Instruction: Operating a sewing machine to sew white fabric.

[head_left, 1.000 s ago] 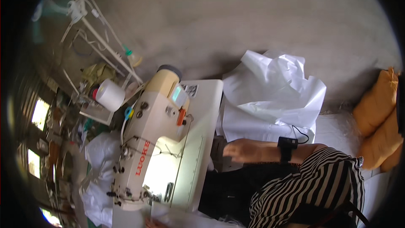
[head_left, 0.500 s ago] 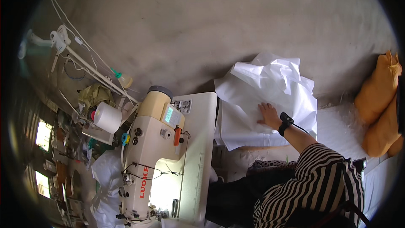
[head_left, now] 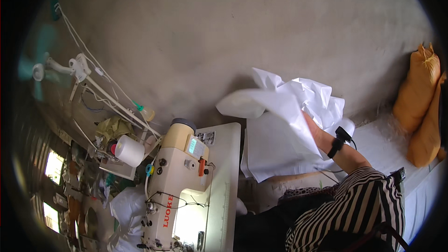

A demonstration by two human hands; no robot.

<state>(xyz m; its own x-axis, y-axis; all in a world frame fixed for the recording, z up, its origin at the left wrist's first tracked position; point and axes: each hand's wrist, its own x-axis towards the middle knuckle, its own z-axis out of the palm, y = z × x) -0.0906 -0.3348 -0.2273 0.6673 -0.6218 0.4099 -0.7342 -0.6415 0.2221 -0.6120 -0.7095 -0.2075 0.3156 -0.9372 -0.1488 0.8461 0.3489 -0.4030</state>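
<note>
My right hand [head_left: 315, 128] is over a pile of white plastic sheeting [head_left: 275, 151], to the right of the sewing machine. It has lifted a white sheet [head_left: 289, 107], which curls up and to the left, blurred by motion. The sheet covers my fingertips, and the hand appears closed on it. A black wrist strap [head_left: 337, 147] with a small device and cable sits above a striped sleeve [head_left: 345, 196]. My left hand is out of the picture.
On the left stands a cream sewing machine [head_left: 163, 182] on a white table [head_left: 228, 158], its lamp lit. Beside it are a thread cone [head_left: 129, 150] and a jointed white stand [head_left: 112, 91]. Orange sacks [head_left: 417, 88] lean at the far right; a bare wall [head_left: 242, 28] rises behind.
My right hand lay flat with fingers spread on the sheeting; now it is partly behind a raised sheet. The sheet's edge has swung up and left. The view has shifted slightly.
</note>
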